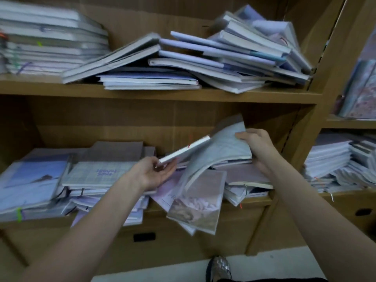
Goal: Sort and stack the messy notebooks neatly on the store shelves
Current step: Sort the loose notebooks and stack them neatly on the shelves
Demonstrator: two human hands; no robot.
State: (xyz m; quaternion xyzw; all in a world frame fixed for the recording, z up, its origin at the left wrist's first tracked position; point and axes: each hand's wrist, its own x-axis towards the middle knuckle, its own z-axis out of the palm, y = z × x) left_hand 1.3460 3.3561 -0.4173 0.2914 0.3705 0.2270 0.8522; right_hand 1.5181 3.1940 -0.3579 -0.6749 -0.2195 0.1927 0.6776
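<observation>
L hand (156,171) pinches white notebook (184,150); R hand (257,145) grips bent grey notebook (225,147). Loose wrapped notebook (198,202) below both, overhanging shelf (252,201).

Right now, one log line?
left hand: holds white notebook | right hand: grips grey notebook | lower shelf: messy

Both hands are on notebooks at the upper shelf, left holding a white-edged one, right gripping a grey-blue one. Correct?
Not quite: the head view shows the left hand with the white-edged notebook and the right hand with the grey-blue notebook at the lower shelf, not the upper.
</observation>
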